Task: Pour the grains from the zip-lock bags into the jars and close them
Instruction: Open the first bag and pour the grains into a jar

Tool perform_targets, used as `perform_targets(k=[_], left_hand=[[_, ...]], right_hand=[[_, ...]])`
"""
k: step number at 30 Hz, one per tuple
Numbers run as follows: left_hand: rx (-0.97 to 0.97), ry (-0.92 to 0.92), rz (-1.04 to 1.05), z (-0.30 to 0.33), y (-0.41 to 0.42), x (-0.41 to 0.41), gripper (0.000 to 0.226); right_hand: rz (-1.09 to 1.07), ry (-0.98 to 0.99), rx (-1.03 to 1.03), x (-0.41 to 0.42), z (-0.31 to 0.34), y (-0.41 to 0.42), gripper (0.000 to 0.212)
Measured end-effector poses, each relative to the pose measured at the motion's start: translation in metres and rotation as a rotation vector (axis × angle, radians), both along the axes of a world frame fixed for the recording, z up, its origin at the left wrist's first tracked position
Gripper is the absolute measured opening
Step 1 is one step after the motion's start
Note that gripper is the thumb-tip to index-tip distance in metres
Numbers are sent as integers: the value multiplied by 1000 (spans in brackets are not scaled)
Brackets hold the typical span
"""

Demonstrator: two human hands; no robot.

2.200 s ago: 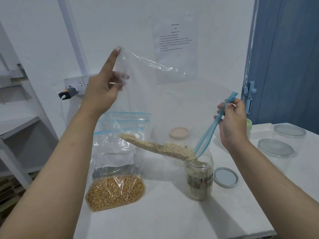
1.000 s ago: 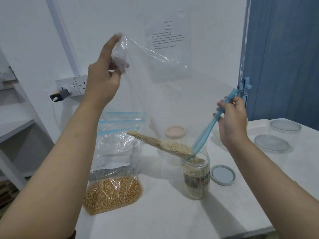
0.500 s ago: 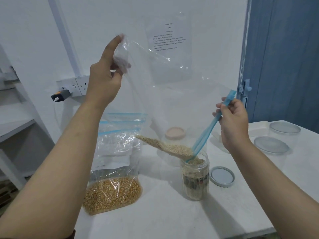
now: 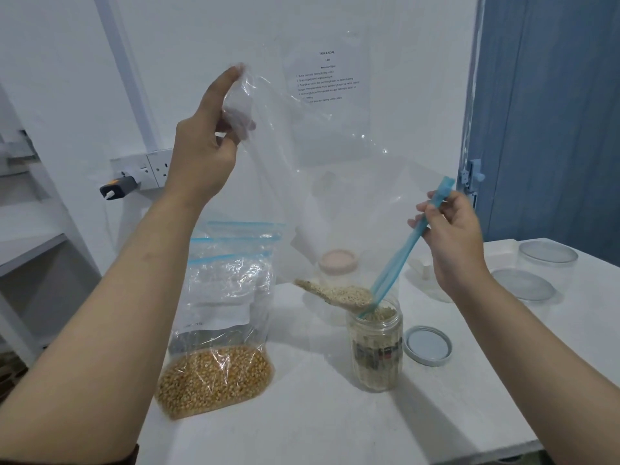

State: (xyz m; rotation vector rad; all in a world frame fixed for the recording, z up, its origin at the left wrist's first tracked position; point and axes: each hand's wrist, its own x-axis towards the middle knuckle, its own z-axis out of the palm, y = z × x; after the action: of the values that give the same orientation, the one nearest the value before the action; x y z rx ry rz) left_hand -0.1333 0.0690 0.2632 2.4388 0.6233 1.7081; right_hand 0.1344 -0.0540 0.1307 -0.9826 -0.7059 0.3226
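The band of pale small grains (image 4: 335, 293) inside the clear zip-lock bag (image 4: 318, 182) has shortened since the earlier frames, gathering towards the bag's blue mouth. Grain level in the clear glass jar (image 4: 375, 347) now reaches the rim.

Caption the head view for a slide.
Left hand lifts the bag, right hand steers its blue zip, grains sliding into the jar.
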Motion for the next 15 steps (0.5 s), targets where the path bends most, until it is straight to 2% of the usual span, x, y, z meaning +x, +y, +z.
perform_targets(k=[15], left_hand=[[27, 38, 22, 3, -4, -3, 75]], right_hand=[[-20, -38, -25, -3, -1, -4, 15]])
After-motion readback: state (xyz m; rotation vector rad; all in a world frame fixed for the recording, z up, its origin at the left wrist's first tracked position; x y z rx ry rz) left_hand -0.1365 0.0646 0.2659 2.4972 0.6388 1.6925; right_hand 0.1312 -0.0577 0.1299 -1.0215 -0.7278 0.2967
